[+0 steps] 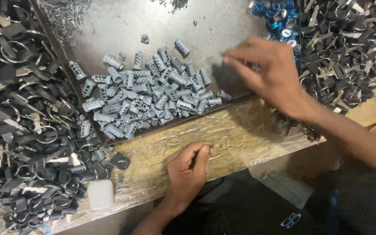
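A small dark part is pinched in the left hand (189,167) on the bench (240,130); the right hand (266,72), blurred, is held loosely open over grey cylinders (149,93).

Single head-worn view, steeply downward and close over the metal tray (122,26) and taped bench edge (240,139).

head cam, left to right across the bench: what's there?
Pile of black-headed keys on rings → white case → heap of grey lock cylinders on the metal tray → right hand → second pile of black keys.
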The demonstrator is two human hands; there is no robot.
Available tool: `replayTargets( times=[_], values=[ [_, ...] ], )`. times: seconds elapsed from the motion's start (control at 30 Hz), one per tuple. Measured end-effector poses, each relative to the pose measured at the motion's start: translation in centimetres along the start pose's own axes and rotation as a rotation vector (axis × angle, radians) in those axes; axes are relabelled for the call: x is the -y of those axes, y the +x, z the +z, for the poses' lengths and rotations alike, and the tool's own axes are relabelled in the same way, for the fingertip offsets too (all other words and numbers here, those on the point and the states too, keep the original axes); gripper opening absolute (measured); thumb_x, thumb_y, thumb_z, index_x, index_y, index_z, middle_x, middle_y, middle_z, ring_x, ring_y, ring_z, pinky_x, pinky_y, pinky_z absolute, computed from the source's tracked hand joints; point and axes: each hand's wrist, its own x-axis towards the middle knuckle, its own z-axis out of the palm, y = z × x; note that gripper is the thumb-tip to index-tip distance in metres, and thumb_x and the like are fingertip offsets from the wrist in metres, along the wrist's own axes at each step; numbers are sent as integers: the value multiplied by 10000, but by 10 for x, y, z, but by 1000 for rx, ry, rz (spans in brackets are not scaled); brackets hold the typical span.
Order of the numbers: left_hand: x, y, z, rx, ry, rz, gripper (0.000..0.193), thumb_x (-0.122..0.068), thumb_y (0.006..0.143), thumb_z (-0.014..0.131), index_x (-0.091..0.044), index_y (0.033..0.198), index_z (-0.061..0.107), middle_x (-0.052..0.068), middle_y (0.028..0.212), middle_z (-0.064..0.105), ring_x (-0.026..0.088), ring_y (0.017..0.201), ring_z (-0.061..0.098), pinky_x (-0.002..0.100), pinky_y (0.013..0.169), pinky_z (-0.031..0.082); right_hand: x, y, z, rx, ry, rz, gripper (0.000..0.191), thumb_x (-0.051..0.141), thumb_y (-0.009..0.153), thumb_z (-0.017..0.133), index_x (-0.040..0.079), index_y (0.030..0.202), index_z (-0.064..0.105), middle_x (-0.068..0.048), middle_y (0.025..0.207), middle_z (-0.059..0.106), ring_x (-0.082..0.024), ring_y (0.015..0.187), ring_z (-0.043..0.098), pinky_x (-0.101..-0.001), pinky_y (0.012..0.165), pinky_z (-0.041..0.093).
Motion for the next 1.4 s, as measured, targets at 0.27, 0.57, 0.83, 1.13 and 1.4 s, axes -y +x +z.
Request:
replayTargets(
  times=[0.27, 0.57, 0.83, 1.13, 1.4],
  values=[
    [-6, 8, 7, -144, 107, 281, 89, -70, 957, 725, 19, 961, 727, 52, 769, 691, 66, 617, 588, 229, 538, 453, -28, 47, 25, -58, -181, -95, 72, 26, 1023, 775, -8, 1085, 763, -136, 1011, 706, -255, 768, 669, -345, 677, 501],
    [-11, 12, -9, 87, -501, -40, 100, -59, 1058, 593, 22, 1035, 647, 0, 783, 618, 41, 624, 531, 225, 548, 439, 57, -29, -4, 122, 329, 78, 43, 39, 984, 670, -3, 987, 678, -83, 906, 698, -143, 764, 675, -277, 666, 520],
    [-37, 0, 9, -24, 26, 344, 39, -3, 1006, 702, 17, 1040, 698, 90, 873, 713, 107, 689, 635, 231, 588, 494, 114, -104, 33, -284, 333, 128, 130, -88, 913, 694, -61, 1022, 629, -117, 887, 664, -181, 738, 666, -258, 655, 527],
    [-37, -10, 21, -116, 450, 774, 116, 17, 991, 714, 16, 1088, 651, 135, 931, 728, 227, 783, 743, 291, 639, 573, 114, -122, 33, -332, 346, 163, 82, -95, 902, 694, -64, 968, 657, -126, 854, 673, -162, 685, 650, -245, 611, 506],
    [-31, -4, 19, -39, 402, 642, 56, 1, 1018, 646, -2, 1073, 635, 114, 878, 691, 188, 673, 671, 274, 619, 530, 96, -115, 30, -160, 952, 368, 178, 35, 902, 743, -17, 1022, 622, -69, 910, 676, -95, 809, 647, -227, 706, 577]
  ],
)
